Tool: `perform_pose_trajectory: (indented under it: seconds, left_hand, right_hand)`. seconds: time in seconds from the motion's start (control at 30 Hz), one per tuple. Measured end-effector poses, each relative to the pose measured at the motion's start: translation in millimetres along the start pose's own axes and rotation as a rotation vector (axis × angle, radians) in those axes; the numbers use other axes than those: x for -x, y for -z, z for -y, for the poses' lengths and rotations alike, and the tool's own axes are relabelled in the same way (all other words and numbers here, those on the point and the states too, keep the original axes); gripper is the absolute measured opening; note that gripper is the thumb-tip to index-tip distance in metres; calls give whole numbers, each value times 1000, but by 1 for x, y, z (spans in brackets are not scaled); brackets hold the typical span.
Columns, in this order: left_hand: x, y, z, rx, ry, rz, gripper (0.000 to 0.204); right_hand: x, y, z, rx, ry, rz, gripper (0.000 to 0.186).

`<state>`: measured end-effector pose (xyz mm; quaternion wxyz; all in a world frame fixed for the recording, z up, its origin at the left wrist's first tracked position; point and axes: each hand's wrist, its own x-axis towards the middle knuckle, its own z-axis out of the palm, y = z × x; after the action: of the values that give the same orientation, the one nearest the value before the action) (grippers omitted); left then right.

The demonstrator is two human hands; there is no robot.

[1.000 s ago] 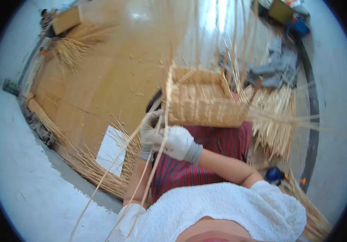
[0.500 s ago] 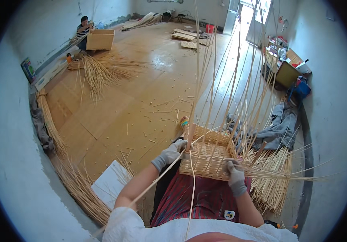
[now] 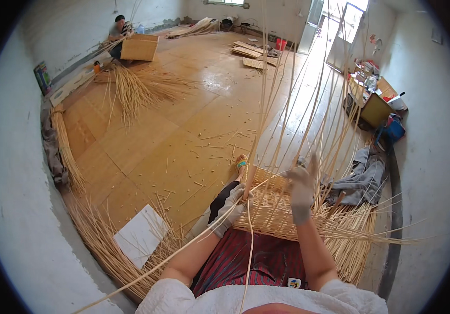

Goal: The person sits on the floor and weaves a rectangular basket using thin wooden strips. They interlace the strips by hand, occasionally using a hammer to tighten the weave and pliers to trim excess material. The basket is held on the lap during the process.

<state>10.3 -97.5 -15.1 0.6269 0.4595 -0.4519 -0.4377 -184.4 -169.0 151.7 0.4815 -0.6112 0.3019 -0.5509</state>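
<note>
Woven basket [image 3: 272, 219] over striped apron [image 3: 280, 256]. Left hand [image 3: 229, 208] at basket's left corner, fingers curled closed on it. Right hand [image 3: 302, 191] raised over basket's right side, blurred, fingers partly spread; can't tell if holding a strand. Grey cloth [image 3: 363, 180] right of basket.

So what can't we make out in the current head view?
All in the head view:
Right grey-gloved hand: motion blur hides whether it holds anything.
Rectangular tan woven basket: that hand covers part of it.
Left grey-gloved hand: its own back hides the palm.
Thin pale strand running toward the wearer: end cut off by the lower edge.
Distant person, upper left: hands too small to read.
</note>
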Motion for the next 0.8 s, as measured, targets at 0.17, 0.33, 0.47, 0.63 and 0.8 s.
perform_pose_trajectory:
  seconds: [0.17, 0.33, 0.47, 0.63, 0.8]
  left_hand:
    - [-5, -10, -4, 164, 77, -27, 29]
    - [-4, 6, 7, -52, -41, -34, 36]
    - [14, -39, -35, -170, -87, -248, 40]
    - [72, -73, -59, -722, -432, -323, 32]
    - [18, -105, -86, -527, -49, -43, 48]
  right_hand:
    - [131, 49, -27, 172, -366, -277, 36]
    - [67, -28, -20, 750, 42, 146, 41]
    - [16, -22, -78, 1299, -231, 308, 47]
    - [57, -34, -54, 735, -17, 195, 48]
    - [150, 69, -53, 82, -654, -168, 31]
